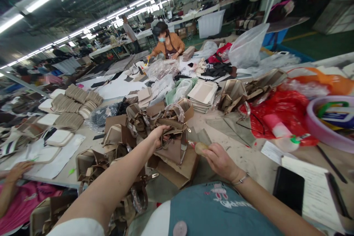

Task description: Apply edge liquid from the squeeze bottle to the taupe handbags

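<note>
My left hand (159, 135) is closed on the top of a taupe handbag (173, 150), at its gathered straps and flap. The bag rests tilted on a brown cardboard box (177, 173) in front of me. My right hand (219, 159) grips a small yellowish squeeze bottle (201, 149). Its thin reddish tip points left, close to the bag's side edge; whether it touches, I cannot tell. More taupe handbags (91, 167), partly wrapped in clear plastic, stand to the left of the box.
A black phone (289, 188) lies on written paper (318, 188) at right. Behind are a purple basin (318, 132), a red plastic bag (279, 108) and stacked flat panels (203, 94). A co-worker (168, 44) sits across the table; another person's hand (19, 169) is at left.
</note>
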The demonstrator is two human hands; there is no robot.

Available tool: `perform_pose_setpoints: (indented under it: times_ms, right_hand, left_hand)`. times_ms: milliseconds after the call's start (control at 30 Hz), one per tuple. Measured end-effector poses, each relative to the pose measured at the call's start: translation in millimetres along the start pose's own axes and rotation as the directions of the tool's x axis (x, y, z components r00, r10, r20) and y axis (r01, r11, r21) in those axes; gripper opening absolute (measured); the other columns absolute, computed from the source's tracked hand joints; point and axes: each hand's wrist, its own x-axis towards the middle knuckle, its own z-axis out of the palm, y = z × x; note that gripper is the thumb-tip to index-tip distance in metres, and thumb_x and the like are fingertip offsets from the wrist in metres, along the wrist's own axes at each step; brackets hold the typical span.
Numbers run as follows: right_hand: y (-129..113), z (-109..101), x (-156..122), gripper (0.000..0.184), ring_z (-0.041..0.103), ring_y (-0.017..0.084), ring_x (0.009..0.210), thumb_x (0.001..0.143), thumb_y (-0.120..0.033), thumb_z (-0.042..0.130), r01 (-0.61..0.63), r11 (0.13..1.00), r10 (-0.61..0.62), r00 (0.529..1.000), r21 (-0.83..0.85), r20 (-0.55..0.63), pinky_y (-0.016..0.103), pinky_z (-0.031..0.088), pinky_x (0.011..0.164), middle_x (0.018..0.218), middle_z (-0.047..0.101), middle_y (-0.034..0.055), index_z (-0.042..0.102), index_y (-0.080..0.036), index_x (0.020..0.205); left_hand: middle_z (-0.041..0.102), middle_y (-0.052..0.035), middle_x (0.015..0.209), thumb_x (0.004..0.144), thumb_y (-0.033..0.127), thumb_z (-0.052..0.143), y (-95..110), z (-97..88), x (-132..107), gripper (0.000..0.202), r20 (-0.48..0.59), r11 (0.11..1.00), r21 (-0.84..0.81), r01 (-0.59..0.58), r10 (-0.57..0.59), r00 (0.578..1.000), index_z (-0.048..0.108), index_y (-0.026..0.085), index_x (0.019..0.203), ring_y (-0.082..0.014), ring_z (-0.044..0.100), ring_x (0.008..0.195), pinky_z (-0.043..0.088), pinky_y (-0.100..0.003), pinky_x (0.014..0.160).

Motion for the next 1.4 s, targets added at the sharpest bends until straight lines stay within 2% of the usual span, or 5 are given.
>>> perform_pose_setpoints:
  times_ms: [267,467,633,867,1400]
  right_hand:
    - [10,-14,16,0.021,0.044,0.019,0.077,0.081,-0.009,0.049,0.054,0.997,-0.056,0.997,-0.048,-0.044,0.034,0.042,0.069,0.080,0.050,0.0058,0.055,-0.017,0.101]
    - [13,4,0,0.022,0.044,0.018,0.077,0.082,-0.009,0.048,0.025,1.000,-0.025,1.000,0.006,-0.008,0.035,0.045,0.069,0.081,0.049,0.0048,0.054,-0.018,0.101]
    - [6,18,-12,0.021,0.046,0.020,0.080,0.083,-0.010,0.049,-0.103,0.987,0.102,0.995,0.120,0.014,0.038,0.048,0.070,0.086,0.050,0.0066,0.052,-0.017,0.103]
    - [1,15,-12,0.018,0.048,0.021,0.086,0.085,-0.013,0.049,-0.293,0.919,0.299,0.954,0.264,0.019,0.040,0.050,0.074,0.090,0.051,0.0075,0.050,-0.017,0.103]
    - [14,8,-9,0.020,0.043,0.018,0.076,0.083,-0.009,0.047,-0.044,0.998,0.043,0.999,0.052,0.009,0.034,0.043,0.068,0.081,0.049,0.0055,0.055,-0.018,0.099]
  left_hand:
    - [0.044,0.0021,0.040,0.082,0.016,0.046,1,0.9,5,0.020,-0.012,1.000,0.018,0.018,-0.018,1.000,0.051,0.013,0.063,-0.0036,0.028,0.026,0.019,-0.012,0.023]
    - [0.042,0.0029,0.038,0.082,0.015,0.046,2,5.9,6,0.022,-0.037,1.000,0.015,0.022,-0.022,0.999,0.048,0.014,0.060,-0.0033,0.028,0.025,0.019,-0.011,0.023]
    - [0.042,0.0031,0.040,0.082,0.015,0.045,3,10.0,7,0.019,-0.046,0.999,0.005,0.032,-0.032,0.998,0.048,0.014,0.063,-0.0032,0.028,0.025,0.020,-0.011,0.023]
    - [0.043,0.0028,0.041,0.082,0.017,0.046,4,11.2,11,0.018,-0.051,0.998,0.006,0.067,-0.067,0.996,0.049,0.014,0.064,-0.0037,0.028,0.026,0.020,-0.011,0.023]
    - [0.045,0.0021,0.040,0.082,0.016,0.045,5,13.9,14,0.018,-0.056,0.999,0.014,0.051,-0.050,0.997,0.048,0.015,0.064,-0.0036,0.028,0.025,0.019,-0.011,0.023]
